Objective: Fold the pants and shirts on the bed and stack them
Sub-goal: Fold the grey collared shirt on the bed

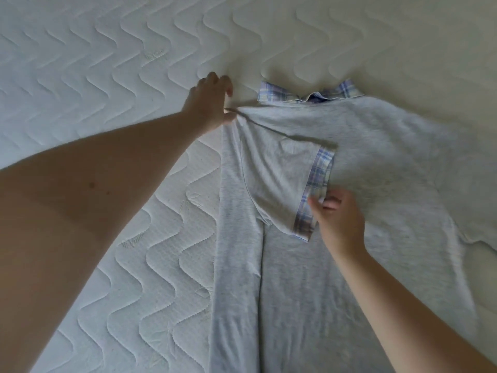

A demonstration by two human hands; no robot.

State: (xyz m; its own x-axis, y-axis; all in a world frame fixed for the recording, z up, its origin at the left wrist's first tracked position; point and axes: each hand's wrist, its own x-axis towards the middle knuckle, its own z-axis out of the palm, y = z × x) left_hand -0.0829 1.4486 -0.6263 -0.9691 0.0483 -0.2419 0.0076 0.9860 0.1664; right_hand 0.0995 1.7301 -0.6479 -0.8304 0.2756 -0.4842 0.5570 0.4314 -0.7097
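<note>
My left hand [212, 102] pinched the grey cotton shirt [376, 157] at its shoulder fold on the white quilted bed [107, 63]; my right hand [337, 219] gripped the folded-in sleeve's plaid cuff [316, 181] between thumb and fingers [313, 204].

we see only a white quilted mattress [107, 76] filling the view, stitched in wavy lines with faint leaf prints. soft even light falls on it, slightly yellower toward the upper right.

Small woven marks are showing faintly on the quilted mattress [113, 76], but they are too blurred to read. No other text, label or number is appearing anywhere.
</note>
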